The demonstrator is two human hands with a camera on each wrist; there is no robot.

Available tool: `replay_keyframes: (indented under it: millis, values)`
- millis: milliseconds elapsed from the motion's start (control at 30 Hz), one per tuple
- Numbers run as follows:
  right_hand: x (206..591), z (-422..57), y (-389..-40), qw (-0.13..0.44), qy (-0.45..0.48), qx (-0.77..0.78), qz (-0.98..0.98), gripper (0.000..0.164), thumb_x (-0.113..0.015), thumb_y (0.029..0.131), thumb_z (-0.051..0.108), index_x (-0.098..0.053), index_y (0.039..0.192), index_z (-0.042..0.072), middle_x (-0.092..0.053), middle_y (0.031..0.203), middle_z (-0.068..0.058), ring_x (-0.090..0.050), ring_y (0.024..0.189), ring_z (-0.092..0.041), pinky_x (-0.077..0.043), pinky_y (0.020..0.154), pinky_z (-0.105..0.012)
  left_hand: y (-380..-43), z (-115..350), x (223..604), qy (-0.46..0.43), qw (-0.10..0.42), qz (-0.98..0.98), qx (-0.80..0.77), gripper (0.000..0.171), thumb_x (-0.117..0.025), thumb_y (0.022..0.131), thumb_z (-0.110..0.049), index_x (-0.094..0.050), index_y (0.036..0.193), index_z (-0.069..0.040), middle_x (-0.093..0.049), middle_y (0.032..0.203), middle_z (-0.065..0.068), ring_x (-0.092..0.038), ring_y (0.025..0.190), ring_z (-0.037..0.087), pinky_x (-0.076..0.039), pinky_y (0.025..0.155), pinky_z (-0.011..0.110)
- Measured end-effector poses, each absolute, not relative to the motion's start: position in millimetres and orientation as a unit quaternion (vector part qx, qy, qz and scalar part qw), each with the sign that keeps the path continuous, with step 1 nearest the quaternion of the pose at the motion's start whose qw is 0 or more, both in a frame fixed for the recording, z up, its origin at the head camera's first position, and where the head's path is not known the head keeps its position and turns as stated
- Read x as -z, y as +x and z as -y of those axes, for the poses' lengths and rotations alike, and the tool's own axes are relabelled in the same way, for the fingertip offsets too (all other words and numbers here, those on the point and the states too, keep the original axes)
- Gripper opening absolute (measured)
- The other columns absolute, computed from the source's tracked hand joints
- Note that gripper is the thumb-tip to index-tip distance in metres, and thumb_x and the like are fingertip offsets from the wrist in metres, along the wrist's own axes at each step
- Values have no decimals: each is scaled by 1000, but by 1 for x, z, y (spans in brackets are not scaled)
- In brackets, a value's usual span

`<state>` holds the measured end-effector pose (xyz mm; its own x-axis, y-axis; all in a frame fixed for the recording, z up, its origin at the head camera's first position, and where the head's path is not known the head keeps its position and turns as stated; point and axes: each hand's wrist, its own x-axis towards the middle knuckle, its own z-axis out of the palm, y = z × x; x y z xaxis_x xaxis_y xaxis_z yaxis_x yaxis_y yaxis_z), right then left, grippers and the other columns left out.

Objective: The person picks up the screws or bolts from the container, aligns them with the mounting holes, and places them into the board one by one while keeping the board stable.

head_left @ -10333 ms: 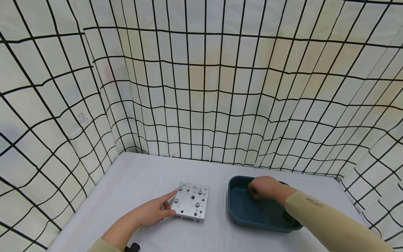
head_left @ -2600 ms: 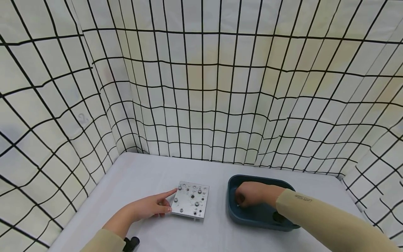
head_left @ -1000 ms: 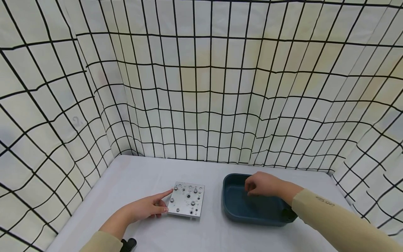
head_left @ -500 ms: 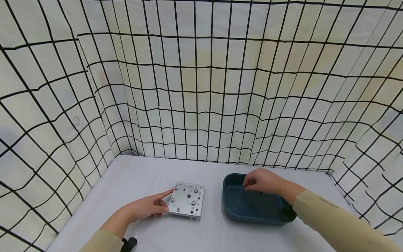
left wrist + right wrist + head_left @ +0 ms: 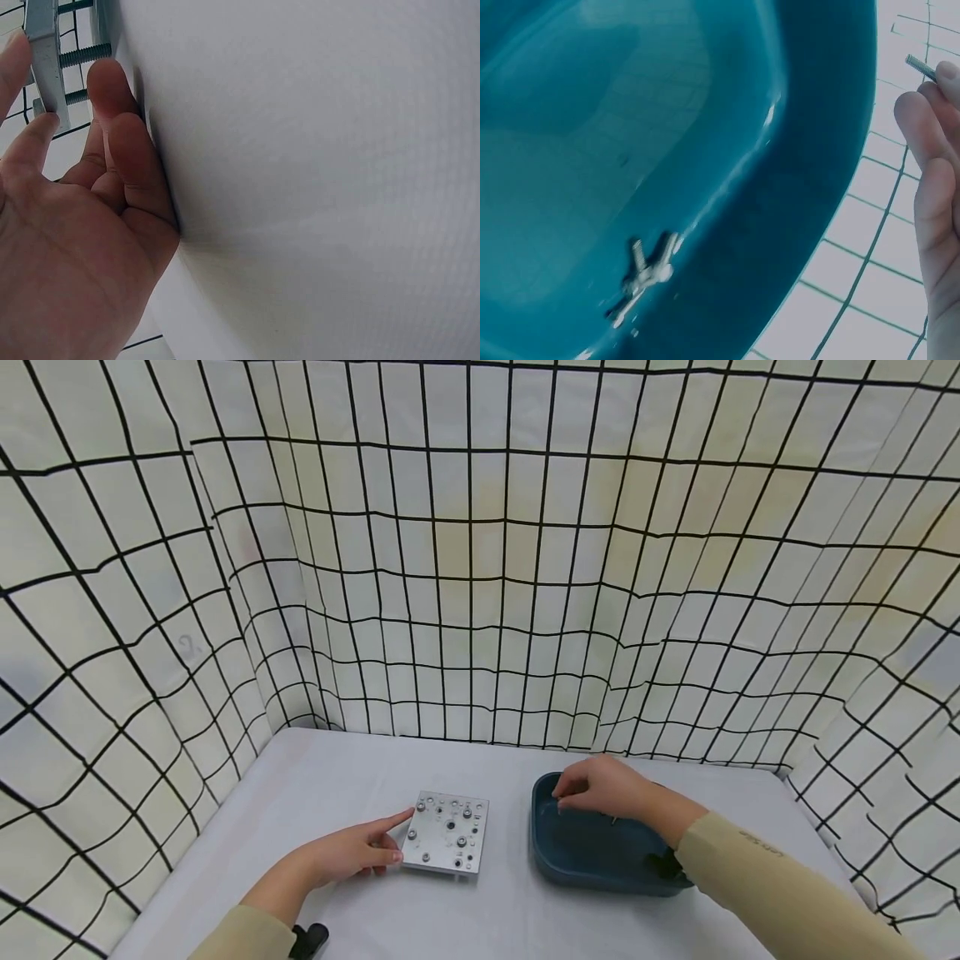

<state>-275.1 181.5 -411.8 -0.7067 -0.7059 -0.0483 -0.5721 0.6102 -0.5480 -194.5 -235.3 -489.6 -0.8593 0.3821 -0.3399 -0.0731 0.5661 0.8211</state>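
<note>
A square metal plate (image 5: 446,835) with holes lies on the table, and several bolts stand in it. In the left wrist view, threaded bolt shafts (image 5: 84,55) stick out below the plate. My left hand (image 5: 352,857) touches the plate's left edge with a straight index finger and thumb; its other fingers are bent beneath and rest on the table. My right hand (image 5: 603,789) is above the far left of a dark blue tray (image 5: 592,883), pinching a bolt (image 5: 920,66). Only the bolt's threaded end shows; its head is hidden by the fingers.
Several loose bolts (image 5: 649,274) lie in the tray, together by its wall. A black cylindrical thing (image 5: 317,935) shows at the left wrist. The table (image 5: 360,777) has a white cover, and gridded white sheets (image 5: 480,560) enclose its back and sides.
Since the oldest frame, a bolt has appeared in the plate's front left hole. My right hand has risen out of the tray and moved left with a bolt. My left hand stays at the plate.
</note>
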Motion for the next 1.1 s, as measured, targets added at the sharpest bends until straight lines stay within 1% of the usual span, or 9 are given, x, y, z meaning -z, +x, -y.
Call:
replay_keyframes:
  millis: [100,300,467,633,800,867,1100]
  values:
    - [413,-171,-273,133,-352,267,-887,15,-72,93,26,-76,104,18,-70,89,17,-65,75,-3,-53,67,-27,-195,236,490,94,253,-845,-462,77,-70,93,-32,-31,157,-20,-60,99,5,-56,82,22,-44,71,35]
    - [413,-147,-268,154,-342,306,-875,9,-73,92,21,-75,100,23,-72,88,8,-67,72,-8,-54,66,-30,-195,235,488,86,257,-846,-459,76,-70,93,-31,-32,157,-20,-60,100,5,-55,84,22,-44,72,36]
    - [415,-129,-264,163,-341,318,-869,9,-74,91,19,-75,98,25,-72,88,10,-68,74,-11,-54,65,-30,-194,234,486,84,257,-845,-461,76,-71,93,-30,-31,157,-19,-60,100,6,-56,84,22,-44,73,36]
    - [418,-113,-261,169,-345,318,-867,10,-74,91,19,-76,98,25,-71,89,15,-69,74,-12,-53,64,-28,-193,234,486,83,258,-844,-463,77,-71,92,-30,-31,157,-19,-60,100,6,-55,84,22,-45,73,37]
    - [423,-97,-255,168,-356,313,-864,9,-74,91,17,-78,99,17,-70,87,17,-66,69,-9,-52,62,-27,-193,235,487,83,256,-844,-464,76,-71,92,-30,-32,157,-20,-60,100,6,-55,84,22,-45,73,36]
    - [425,-91,-253,169,-357,309,-865,9,-74,91,17,-78,99,16,-69,86,17,-65,68,-8,-51,62,-26,-193,235,488,82,256,-845,-463,76,-71,92,-30,-32,157,-20,-60,100,6,-55,84,22,-45,73,36]
    - [436,-71,-247,182,-363,289,-867,6,-75,90,18,-77,94,22,-66,88,19,-60,68,-4,-50,61,-23,-194,235,489,83,257,-847,-459,76,-70,93,-31,-32,157,-21,-60,99,6,-55,83,22,-44,72,36]
